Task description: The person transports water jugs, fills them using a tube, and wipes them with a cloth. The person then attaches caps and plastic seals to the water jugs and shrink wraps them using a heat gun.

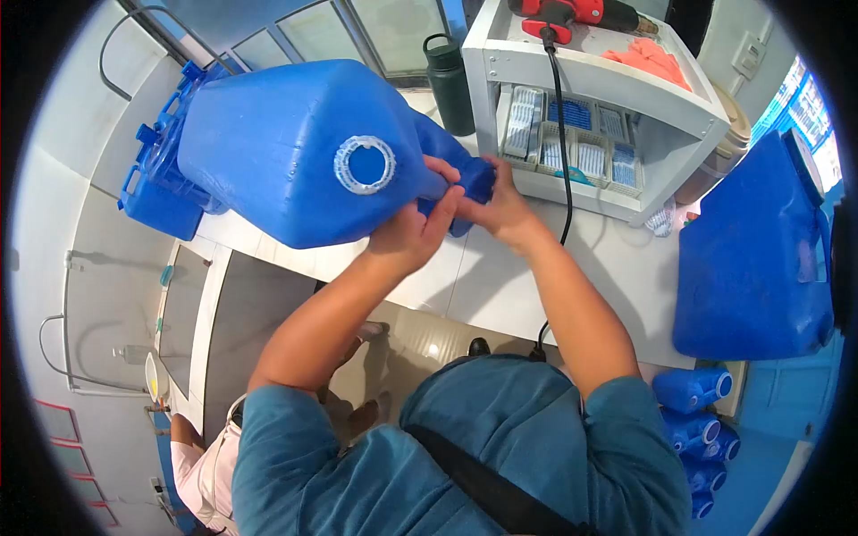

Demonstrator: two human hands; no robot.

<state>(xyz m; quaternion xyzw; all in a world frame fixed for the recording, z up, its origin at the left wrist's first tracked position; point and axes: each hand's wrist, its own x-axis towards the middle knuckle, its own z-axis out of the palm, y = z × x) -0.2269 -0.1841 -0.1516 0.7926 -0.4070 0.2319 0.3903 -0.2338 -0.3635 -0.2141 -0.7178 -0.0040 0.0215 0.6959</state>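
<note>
A large blue jug (259, 147) lies tilted on the white tiled counter (500, 277), its round bottom-side opening with a whitish ring (365, 165) facing me. My left hand (418, 223) is closed at the jug's right end, by its handle. Beside it my right hand (500, 204) has its fingers wrapped round a dark blue cap-like piece (478, 179) at the jug's neck end. Both hands are nearly touching. Part of another blue container shows behind the jug's right end.
A white shelf unit (608, 116) holds a red heat gun (581, 13), an orange cloth (648, 61) and small packets. Its black cable crosses the counter. A green bottle (449, 85) stands behind. Blue jugs (755, 259) are at right and left. Another person (210, 473) is at lower left.
</note>
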